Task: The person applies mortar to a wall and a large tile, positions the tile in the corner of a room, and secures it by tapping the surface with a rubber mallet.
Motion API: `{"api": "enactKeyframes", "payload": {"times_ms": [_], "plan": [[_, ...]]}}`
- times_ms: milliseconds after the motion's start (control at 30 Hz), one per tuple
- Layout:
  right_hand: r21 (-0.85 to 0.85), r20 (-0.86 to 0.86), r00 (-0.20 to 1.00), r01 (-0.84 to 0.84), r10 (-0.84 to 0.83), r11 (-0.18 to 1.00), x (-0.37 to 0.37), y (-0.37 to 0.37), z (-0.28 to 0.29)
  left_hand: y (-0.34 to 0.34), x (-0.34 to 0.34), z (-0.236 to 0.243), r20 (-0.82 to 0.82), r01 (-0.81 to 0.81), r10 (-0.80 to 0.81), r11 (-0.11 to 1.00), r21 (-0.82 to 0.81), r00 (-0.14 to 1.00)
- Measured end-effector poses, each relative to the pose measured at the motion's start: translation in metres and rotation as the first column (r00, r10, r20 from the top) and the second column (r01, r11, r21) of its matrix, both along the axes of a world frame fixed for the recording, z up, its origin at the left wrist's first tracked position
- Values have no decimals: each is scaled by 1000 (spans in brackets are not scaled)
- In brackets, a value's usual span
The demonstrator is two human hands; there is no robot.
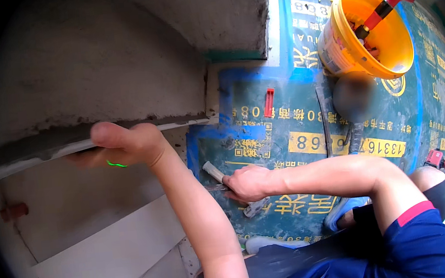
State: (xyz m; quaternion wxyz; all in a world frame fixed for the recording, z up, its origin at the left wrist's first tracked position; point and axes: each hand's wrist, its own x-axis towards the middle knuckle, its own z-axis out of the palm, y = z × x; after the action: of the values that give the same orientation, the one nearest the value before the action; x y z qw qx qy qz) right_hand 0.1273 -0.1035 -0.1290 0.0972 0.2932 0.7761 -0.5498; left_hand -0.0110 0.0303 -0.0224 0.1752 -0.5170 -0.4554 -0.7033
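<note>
My left hand point(127, 144) reaches to the pale-edged tile strip point(43, 157), where grey mortar point(69, 139) lines the wall. Its thumb stands apart from the stretched fingers, which are partly hidden and blurred. A bright green line crosses those fingers. Lower and to the right, my right hand point(249, 183) is closed round a tool with a pale cylindrical end point(213, 172). The fist hides the middle of that tool, so its kind does not show. A grey lump-like piece point(256, 207) lies just below the fist.
An orange-yellow bucket point(339, 32) with a red-and-black-handled tool point(386, 9) and small pieces inside stands at upper right on the printed green floor sheet point(293, 177). Nearby are a small red tool point(269, 102) and a blurred dark round thing point(355, 96). A concrete block point(219, 13) juts out above.
</note>
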Motion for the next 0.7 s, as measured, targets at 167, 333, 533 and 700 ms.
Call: {"api": "enactKeyframes", "payload": {"times_ms": [167, 333, 533, 700], "plan": [[-42, 56, 998, -22, 24, 999, 7, 6, 1, 4, 3, -3, -51, -58, 57, 998, -24, 997], [3, 12, 982, 191, -191, 982, 13, 59, -22, 3, 3, 0, -51, -89, 88, 996, -10, 995], [-38, -30, 1000, -7, 5, 999, 2, 33, 5, 1, 1, 0, -17, -52, 51, 999, -8, 999], [9, -76, 961, 269, -268, 963, 0, 49, -19, 5, 0, -3, -55, -74, 74, 997, 1, 996]]}}
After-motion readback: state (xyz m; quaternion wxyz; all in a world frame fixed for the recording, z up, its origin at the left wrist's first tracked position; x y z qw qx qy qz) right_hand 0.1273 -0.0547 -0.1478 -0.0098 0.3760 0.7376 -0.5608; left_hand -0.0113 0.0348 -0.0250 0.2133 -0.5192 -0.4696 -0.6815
